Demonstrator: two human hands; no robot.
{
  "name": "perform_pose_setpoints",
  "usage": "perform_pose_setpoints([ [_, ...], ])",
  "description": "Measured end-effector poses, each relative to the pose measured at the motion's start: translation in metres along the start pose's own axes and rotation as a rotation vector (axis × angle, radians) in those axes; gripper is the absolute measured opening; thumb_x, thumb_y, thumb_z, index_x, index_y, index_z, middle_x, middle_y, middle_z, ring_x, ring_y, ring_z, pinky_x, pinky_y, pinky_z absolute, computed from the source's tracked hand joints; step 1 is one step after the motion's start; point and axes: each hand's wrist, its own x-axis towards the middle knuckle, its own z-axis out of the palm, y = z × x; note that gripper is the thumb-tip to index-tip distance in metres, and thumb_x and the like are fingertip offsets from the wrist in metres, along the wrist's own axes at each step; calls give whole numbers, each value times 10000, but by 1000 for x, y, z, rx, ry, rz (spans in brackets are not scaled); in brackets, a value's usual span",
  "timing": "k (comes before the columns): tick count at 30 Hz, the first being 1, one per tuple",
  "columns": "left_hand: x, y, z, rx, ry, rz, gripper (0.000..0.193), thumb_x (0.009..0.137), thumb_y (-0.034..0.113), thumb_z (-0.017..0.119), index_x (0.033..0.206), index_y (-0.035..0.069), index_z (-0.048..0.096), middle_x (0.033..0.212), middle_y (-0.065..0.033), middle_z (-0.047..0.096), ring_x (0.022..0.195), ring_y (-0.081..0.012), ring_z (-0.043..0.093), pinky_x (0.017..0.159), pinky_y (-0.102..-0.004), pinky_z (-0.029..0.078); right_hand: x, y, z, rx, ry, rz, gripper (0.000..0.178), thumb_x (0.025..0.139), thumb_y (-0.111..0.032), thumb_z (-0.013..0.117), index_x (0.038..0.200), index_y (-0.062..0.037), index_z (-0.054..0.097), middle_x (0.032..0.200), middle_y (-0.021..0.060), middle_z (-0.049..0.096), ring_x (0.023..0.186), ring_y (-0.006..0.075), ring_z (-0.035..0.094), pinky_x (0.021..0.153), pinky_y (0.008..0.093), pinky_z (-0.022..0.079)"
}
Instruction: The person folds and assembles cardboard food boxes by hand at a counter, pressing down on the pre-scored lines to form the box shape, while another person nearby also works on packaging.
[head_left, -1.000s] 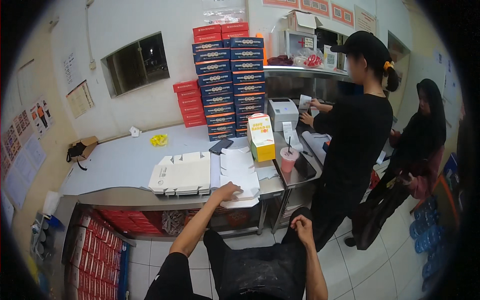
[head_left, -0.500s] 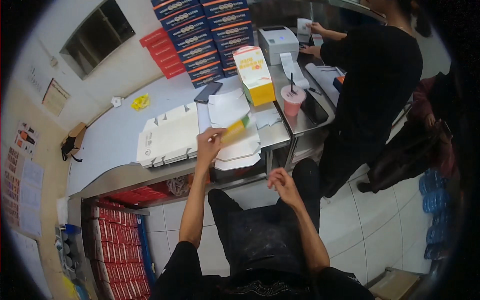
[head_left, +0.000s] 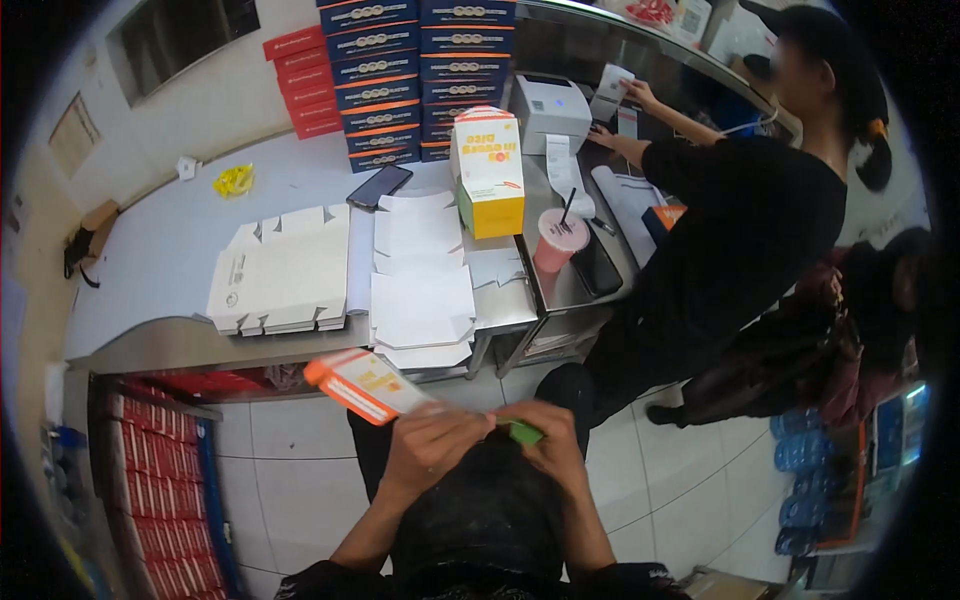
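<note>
Room: narrow workspace with pale walls and a tiled floor (head_left: 295, 445). Counter (head_left: 130, 290), pale-topped, carrying the following: dark blue boxes (head_left: 465, 70), stacked in columns at the back; red boxes (head_left: 303, 85), stacked beside them; white flat blanks (head_left: 422, 305), near the front edge; cream flat blanks (head_left: 285, 270), piled to their left; yellow-and-white carton (head_left: 488, 165), standing. To the right, on a metal surface: label printer (head_left: 550, 112); pink drink (head_left: 560, 242), with straw. A co-worker (head_left: 735, 220) in black stands at the right, holding a slip.

Principal item: flat carton (head_left: 372, 388), printed white, orange and yellow with green at one end; held above the lap, off the counter.

Step in hand, as judged: two-handed handling of the carton, possibly working its green end. The next move seems to call for a steady left hold and fine control at that end.

Orientation: long axis slanting across the body; orange end up and to the left, green end down and to the right.

Left hand (head_left: 432, 450): fingers closed around the carton's middle. Right hand (head_left: 553, 445): fingers narrow, apparently pinching the green end; exact contact blurred.
</note>
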Motion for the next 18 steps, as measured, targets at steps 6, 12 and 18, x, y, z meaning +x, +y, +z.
perform_pose_setpoints([
  [6, -12, 15, 34, -154, 137, -156, 145, 783, -49, 676, 913, 6, 711, 944, -67, 731, 890, -228, 712, 746, -320, 569, -28, 11, 22, -65, 833, -46, 104, 882, -105, 638, 899, -4, 624, 943, 130, 622, 847, 222, 565, 737, 349, 428],
  [12, -59, 22, 73, -343, -7, -283, 203, 806, -89, 630, 975, -7, 705, 989, -114, 692, 932, -272, 661, 823, -341, 541, -49, 22, 9, 220, 490, 441, 172, 910, -124, 667, 880, 45, 651, 751, 69, 655, 700, 116, 578, 651, 290, 448],
  [18, -50, 44, 75, -478, 97, -557, 126, 825, -36, 694, 951, -36, 698, 899, -117, 681, 793, -193, 669, 690, -293, 527, -53, 6, 1, -88, 374, 122, 73, 888, -2, 652, 916, 65, 645, 772, 123, 651, 696, 185, 614, 653, 291, 463],
])
